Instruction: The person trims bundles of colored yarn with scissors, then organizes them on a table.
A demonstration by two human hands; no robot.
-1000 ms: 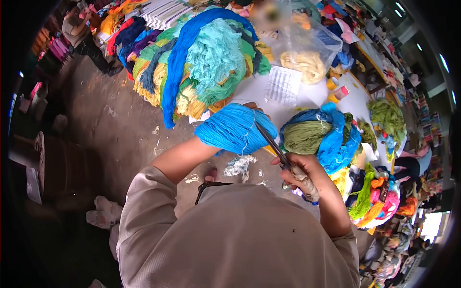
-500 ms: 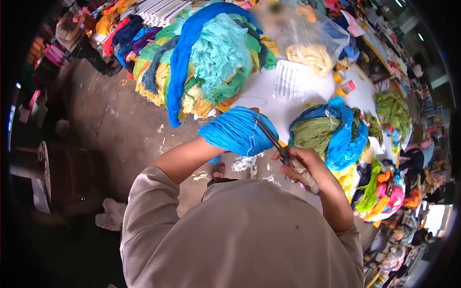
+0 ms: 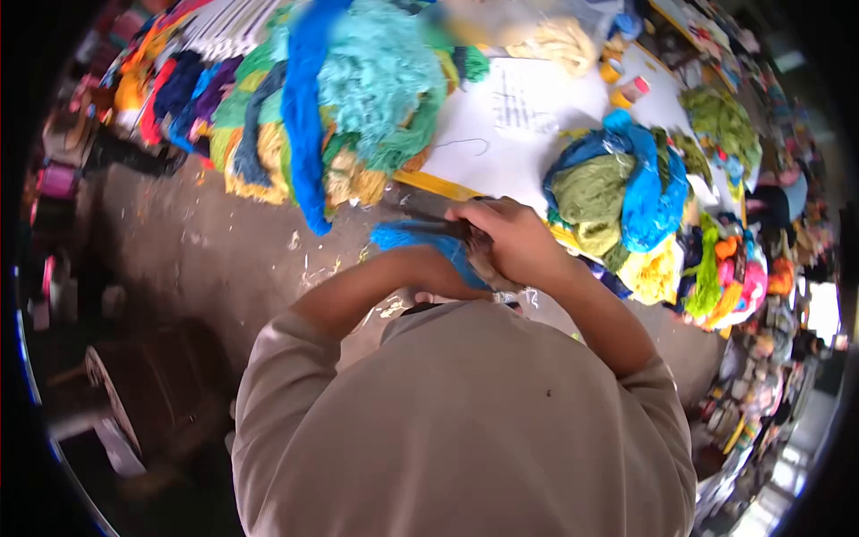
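My right hand (image 3: 514,237) is closed around a pair of scissors (image 3: 434,227) with cloth-wrapped handles, and the dark blades point left across the blue yarn (image 3: 394,237). That bundle of bright blue yarn lies just beyond my left forearm, and more of it shows under the scissors. Close beneath the right hand is my left hand (image 3: 447,273), bent inward at the wrist. Its fingers are hidden, so their grip on the yarn does not show. Motion blurs both the blades and the yarn.
A large heap of turquoise yarn (image 3: 380,85) lies at the table's left. A printed sheet (image 3: 523,103) rests on the white table (image 3: 456,166). Olive and blue skeins (image 3: 591,192) sit to the right. Scraps litter the floor (image 3: 215,242); a brown drum (image 3: 161,385) stands at lower left.
My left hand with the blue yarn has come down and turned inward. My right hand has moved up and left, its scissors swinging to point left. The view has shifted.
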